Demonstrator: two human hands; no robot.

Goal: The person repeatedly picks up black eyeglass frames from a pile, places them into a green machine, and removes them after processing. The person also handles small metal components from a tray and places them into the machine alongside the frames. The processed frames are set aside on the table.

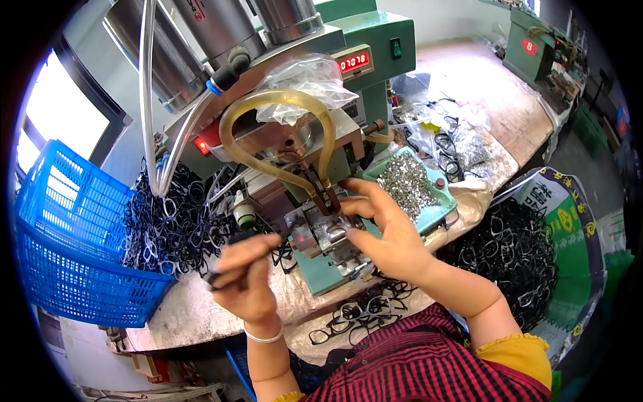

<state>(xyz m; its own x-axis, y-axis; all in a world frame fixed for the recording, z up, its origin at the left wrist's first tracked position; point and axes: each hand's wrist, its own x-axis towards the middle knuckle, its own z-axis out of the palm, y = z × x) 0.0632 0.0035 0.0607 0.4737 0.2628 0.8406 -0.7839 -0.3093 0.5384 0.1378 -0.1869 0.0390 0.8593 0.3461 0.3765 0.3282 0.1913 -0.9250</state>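
Note:
My left hand [246, 278] is closed around a black eyeglass frame [221, 273], held just left of the green press machine [362, 53]. My right hand [387, 231] reaches into the machine's metal fixture [326, 236], fingertips pinching something small there, under the two copper-tipped probes [327, 193] fed by yellow hoses [281, 100]. What the fingers pinch is too small to tell. A green tray of small silver metal parts [405, 181] lies right behind my right hand.
A blue plastic basket [63, 234] stands at left beside a heap of black eyeglass frames [174, 218]. More frames lie at the table's front edge [365, 311] and fill a sack [512, 251] at right. Another green machine [529, 40] sits far right.

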